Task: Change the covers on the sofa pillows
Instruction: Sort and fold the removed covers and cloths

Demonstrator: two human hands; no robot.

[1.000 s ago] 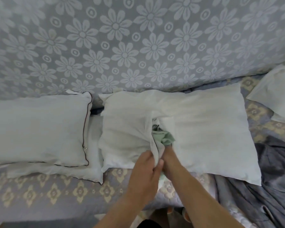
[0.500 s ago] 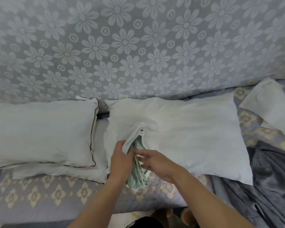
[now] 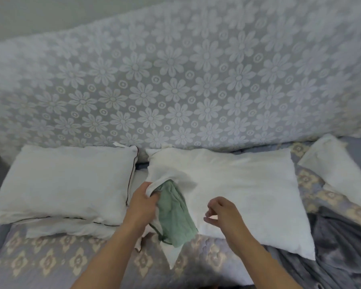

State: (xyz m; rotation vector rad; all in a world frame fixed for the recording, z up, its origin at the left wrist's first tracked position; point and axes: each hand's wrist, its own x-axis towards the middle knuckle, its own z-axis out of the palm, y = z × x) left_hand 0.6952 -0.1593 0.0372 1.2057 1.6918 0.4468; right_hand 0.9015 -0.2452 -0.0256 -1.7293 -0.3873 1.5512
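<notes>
A large white pillow [image 3: 248, 190] lies across the middle of the sofa seat. A green cloth [image 3: 173, 213] sticks out of an opening in its white cover at the front left. My left hand [image 3: 142, 203] grips the edge of that white cover beside the green cloth. My right hand [image 3: 223, 213] hovers over the pillow's front, fingers loosely curled and holding nothing. A second white pillow [image 3: 65, 182] with dark piping lies to the left, on top of another white one.
A small white pillow [image 3: 338, 170] leans at the far right. A grey blanket [image 3: 338, 247] is bunched at the right front. The flower-patterned backrest cover [image 3: 175, 90] rises behind. The patterned seat cover [image 3: 50, 259] shows in front.
The green cloth has come further out of the white cover. My right hand let go of it and moved right. My left hand shifted left along the cover's edge.
</notes>
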